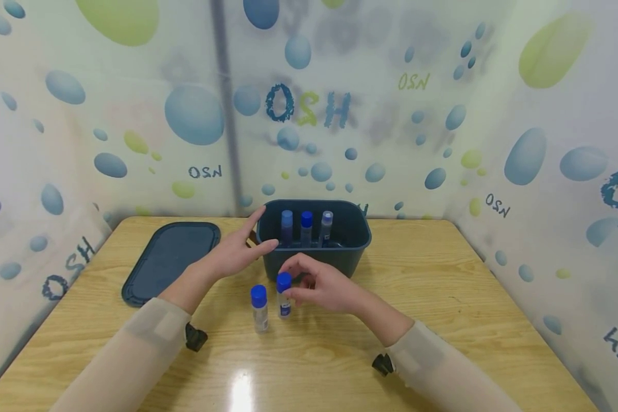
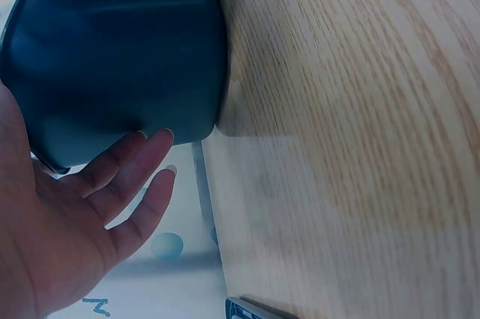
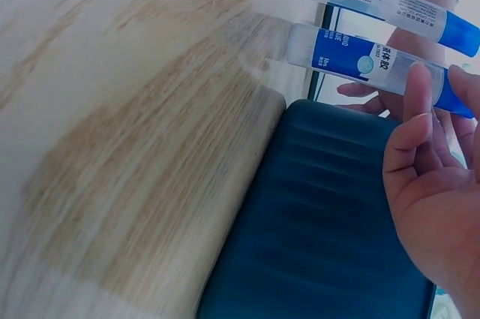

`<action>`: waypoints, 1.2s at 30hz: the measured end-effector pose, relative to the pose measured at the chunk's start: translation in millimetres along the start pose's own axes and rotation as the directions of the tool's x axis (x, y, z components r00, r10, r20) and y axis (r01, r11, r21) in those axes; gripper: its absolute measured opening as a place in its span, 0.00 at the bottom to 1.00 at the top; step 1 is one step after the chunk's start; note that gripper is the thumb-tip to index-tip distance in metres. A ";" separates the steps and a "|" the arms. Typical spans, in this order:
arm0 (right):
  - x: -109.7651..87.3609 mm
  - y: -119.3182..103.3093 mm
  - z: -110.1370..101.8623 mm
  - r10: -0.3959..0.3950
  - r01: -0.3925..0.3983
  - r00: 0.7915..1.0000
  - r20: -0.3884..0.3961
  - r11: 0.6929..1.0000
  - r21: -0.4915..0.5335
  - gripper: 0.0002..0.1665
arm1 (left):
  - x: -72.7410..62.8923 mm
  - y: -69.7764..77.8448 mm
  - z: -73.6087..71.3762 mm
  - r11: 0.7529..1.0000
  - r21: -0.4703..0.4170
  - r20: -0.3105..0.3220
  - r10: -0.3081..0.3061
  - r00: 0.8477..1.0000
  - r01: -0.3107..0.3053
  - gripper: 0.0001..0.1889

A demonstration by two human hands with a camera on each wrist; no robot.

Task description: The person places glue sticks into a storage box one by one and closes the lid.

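My right hand (image 1: pixel 327 287) pinches the blue cap of a liquid glue bottle (image 1: pixel 285 309) between thumb and fingers. That clear bottle, with a blue and white label, stands upright on the table. Close to its left stands another blue-capped glue bottle (image 1: pixel 260 316), untouched. Behind them is a dark blue-green plastic bin (image 1: pixel 342 258) with three similar bottles (image 1: pixel 306 229) upright inside. My left hand (image 1: pixel 239 252) is at the bin's left end, thumb and forefinger spread by the rim. In the left wrist view, the fingers of my left hand (image 2: pixel 82 214) look extended beside the bin wall.
A dark flat lid (image 1: pixel 170 260) lies on the wooden table (image 1: pixel 443 320) left of the bin. A white curtain (image 1: pixel 391 126) printed with blue and green drops rises behind the table and along both sides.
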State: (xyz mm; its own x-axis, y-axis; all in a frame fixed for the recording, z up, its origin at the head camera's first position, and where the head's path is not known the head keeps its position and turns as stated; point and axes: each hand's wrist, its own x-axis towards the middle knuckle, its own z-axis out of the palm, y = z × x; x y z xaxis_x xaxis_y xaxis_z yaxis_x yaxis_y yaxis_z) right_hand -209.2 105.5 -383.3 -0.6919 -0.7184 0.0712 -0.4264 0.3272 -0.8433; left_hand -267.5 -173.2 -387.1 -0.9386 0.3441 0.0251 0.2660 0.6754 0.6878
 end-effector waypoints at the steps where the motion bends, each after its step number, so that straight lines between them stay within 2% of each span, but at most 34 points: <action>1: -0.6 -0.7 0.0 -0.011 0.011 1.000 -0.003 1.000 -0.007 0.21 | -0.2 0.3 -0.1 1.000 0.000 -0.001 -0.001 1.000 0.001 0.52; 11: -10.5 -16.7 -8.9 -0.125 0.123 0.991 -0.051 0.991 -0.046 0.21 | 0.0 -0.1 1.1 1.000 0.013 0.000 0.001 1.000 -0.001 0.52; 18: -18.6 -34.9 -17.2 -0.171 0.161 0.975 -0.140 0.983 -0.084 0.24 | 0.1 0.0 1.0 1.000 0.013 -0.002 -0.004 1.000 0.004 0.53; 24: -20.5 -44.9 -21.4 -0.269 0.248 0.936 -0.226 0.962 -0.116 0.24 | -0.1 -0.6 1.1 1.000 0.011 -0.003 -0.006 1.000 0.006 0.53; 31: -18.4 -52.8 -28.4 -0.375 0.348 0.874 -0.309 0.927 -0.140 0.23 | 1.2 -0.4 2.3 1.000 0.012 -0.001 -0.011 1.000 0.011 0.53; 36: -16.2 -59.9 -39.2 -0.391 0.369 0.847 -0.360 0.920 -0.133 0.23 | 1.5 1.5 2.0 1.000 0.011 0.003 -0.018 1.000 0.018 0.53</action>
State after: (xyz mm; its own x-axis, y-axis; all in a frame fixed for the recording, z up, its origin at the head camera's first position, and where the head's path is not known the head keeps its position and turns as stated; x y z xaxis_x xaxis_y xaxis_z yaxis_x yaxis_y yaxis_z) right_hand -195.3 121.6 -313.0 -0.6289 -0.5154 0.5822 -0.7248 0.1174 -0.6789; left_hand -268.1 -170.4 -387.5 -0.9426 0.3337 0.0104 0.2514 0.6887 0.6801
